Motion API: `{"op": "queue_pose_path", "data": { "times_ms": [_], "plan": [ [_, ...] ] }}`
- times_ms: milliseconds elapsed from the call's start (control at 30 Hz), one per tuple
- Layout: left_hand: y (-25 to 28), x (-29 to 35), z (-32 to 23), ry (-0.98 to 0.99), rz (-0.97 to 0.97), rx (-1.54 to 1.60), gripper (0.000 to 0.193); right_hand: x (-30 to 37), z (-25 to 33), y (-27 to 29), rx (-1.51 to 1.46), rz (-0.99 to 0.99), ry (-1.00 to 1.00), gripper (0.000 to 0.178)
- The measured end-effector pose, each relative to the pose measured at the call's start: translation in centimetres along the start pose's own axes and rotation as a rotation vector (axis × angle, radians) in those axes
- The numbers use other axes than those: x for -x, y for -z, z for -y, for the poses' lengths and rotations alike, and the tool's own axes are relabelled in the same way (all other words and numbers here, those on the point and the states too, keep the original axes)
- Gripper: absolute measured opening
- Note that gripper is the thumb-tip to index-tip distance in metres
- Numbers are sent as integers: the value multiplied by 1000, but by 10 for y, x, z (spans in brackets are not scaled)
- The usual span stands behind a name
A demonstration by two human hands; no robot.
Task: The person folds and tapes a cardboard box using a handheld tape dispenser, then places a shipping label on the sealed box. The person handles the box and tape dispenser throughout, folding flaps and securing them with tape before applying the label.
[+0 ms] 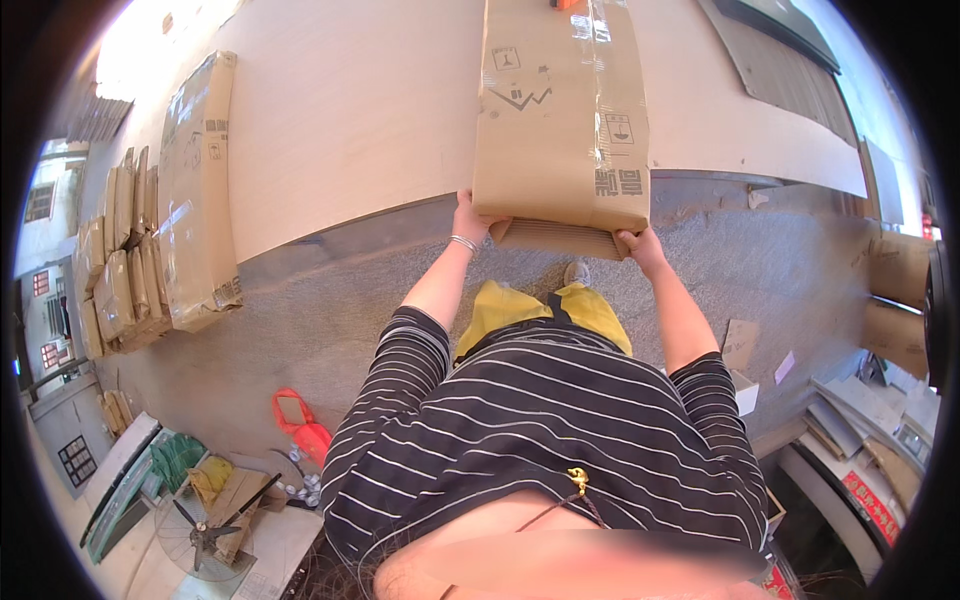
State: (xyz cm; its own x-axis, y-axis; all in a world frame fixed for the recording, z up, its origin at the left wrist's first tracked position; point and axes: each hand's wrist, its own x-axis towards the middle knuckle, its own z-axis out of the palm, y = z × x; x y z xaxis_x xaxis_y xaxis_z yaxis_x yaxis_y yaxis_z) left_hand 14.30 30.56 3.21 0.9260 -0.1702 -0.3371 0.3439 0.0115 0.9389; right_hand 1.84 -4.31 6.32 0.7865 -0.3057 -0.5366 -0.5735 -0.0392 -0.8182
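A long brown cardboard box [560, 140] lies on the pale tabletop [350, 110], its near end reaching past the table's front edge. Shiny clear tape runs along its top, and printed marks cover it. At the near end a cardboard flap [560, 238] sticks out below the top face. My left hand [474, 216] grips the box's near left corner, fingers partly hidden beneath it. On the other side my right hand [641, 248] is closed on the flap's right end, thumb uppermost. A small orange object [565, 4] on the box is cut off by the upper rim.
Left of the table stands a tall taped carton [200, 190] beside stacked flat cartons [125, 250]. A red bag [300, 425] lies on the floor, with a fan [203, 535] at lower left. Cardboard sheets [790, 80] rest at the table's far right; boards [860, 420] lie at right.
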Motion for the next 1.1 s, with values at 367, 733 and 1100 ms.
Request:
{"op": "queue_pose_path", "data": {
  "times_ms": [367, 733, 1100],
  "plan": [
    [-17, 20, 2, 63, -58, -379, 76, 3, -15, 19, 43, -7, 92, 42],
    [-132, 89, 21, 418, -78, 112, 47, 11, 1, 142, -23, 210, -363, 24],
    [-132, 122, -35, 555, -266, 860, 35, 14, 54, 154, -817, 138, -674, 38]
  ]
}}
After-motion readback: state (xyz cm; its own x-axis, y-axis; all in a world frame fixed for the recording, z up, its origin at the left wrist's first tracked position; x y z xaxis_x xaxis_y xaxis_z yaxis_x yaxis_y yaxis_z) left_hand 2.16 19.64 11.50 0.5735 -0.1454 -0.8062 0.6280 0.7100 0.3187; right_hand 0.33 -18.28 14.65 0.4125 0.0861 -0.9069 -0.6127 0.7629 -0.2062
